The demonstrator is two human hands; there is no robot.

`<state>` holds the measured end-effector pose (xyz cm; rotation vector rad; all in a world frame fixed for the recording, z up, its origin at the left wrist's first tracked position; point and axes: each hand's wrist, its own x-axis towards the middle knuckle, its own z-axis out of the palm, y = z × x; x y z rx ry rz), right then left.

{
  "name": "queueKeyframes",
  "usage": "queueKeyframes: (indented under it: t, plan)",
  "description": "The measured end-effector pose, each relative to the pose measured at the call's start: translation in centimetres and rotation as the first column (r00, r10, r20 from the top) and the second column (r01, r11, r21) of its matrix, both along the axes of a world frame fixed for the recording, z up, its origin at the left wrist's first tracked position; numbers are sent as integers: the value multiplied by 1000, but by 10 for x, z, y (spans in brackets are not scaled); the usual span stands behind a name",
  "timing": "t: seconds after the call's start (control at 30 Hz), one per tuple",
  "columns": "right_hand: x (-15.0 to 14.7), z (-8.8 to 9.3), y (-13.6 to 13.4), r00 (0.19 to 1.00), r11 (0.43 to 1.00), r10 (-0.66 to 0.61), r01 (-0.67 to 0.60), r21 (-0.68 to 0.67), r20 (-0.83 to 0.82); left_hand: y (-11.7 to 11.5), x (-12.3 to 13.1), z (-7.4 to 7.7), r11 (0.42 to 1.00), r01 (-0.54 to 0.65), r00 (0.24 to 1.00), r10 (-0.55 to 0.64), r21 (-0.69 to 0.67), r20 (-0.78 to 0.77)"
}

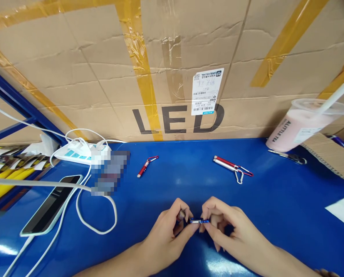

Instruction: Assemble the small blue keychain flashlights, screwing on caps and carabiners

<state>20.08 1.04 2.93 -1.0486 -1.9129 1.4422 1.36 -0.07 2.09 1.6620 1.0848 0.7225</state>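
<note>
Blue clip: a small, thin piece (pixel 200 221) with blue ends and a pale, shiny middle, lying nearly level; its exact make is too small to tell.
Place in the grip: between the two hands above the table, one end at each hand's fingertips.
Left hand: fingers curled, thumb and forefinger of the left hand (pixel 167 232) pinched close at the clip's left end.
Dark tube: a rounded, brownish end (pixel 181 215) shows inside the left hand's curl; whether it joins the clip cannot be told.
Right hand: thumb and forefinger of the right hand (pixel 237 227) closed narrowly on the clip's right end, other fingers bent beneath.
Table: smooth, glossy blue (pixel 166 184), reflecting light near the hands.
Lights beyond the hands: a short red metal light (pixel 143 169) with a looped hook; farther right, a slim red light (pixel 220 159) and a silver light (pixel 224 163) side by side, hooks overlapping.
Right side: slanted plastic cup (pixel 293 127) of pink drink, with keys (pixel 290 157) just beside its base.
Left side: flat dark-screened phone (pixel 53 206), soft white cable (pixel 114 215), white power strip (pixel 73 155).
Backdrop: creased cardboard (pixel 102 57) with shiny tape and printed letters.
</note>
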Motion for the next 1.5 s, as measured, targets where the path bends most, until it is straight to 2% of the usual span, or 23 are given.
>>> queueKeyframes:
  t: [0.13, 0.27, 0.43, 0.53, 0.67, 0.83, 1.07, 1.2, 1.33, 1.5]
  plan:
    - [0, -4, 2, 997, 996, -72, 70, 46, 41, 1, 1, 3, 990, -6, 995, 19, -138, 93]
    - [0, -5, 6, 985, 985, -154, 147, 90, 79, 2, -1, 3, 989, -18, 992, 36, -149, 118]
    - [-3, -7, 6, 992, 984, -103, 91, 154, 73, 3, -1, 4, 992, -94, 992, 101, -86, 76]
    - [-1, -14, 4, 996, 961, -61, 40, 272, 71, 1, -1, 3, 993, -107, 993, 108, -45, 38]
    - [5, -21, 5, 994, 882, -56, 6, 472, 94, -1, -2, 1, 996, -84, 996, 83, 37, 23]
    - [3, -16, 4, 980, 769, -69, -67, 635, 187, -1, -3, -1, 992, -69, 996, 75, 108, -49]
    - [-1, -14, 2, 919, 495, -177, -227, 839, 353, 0, -3, -5, 994, -3, 1000, 5, 112, -21]
    - [-1, -17, 3, 885, 382, -237, -294, 876, 401, -2, -2, -6, 996, -30, 999, 32, 86, -32]
    - [-2, -18, 4, 871, 330, -267, -320, 888, 413, -2, -2, -6, 996, -35, 998, 39, 83, -49]
    - [-2, -18, 7, 871, 352, -246, -329, 876, 426, -2, -4, -9, 998, -28, 999, 31, 63, -39]
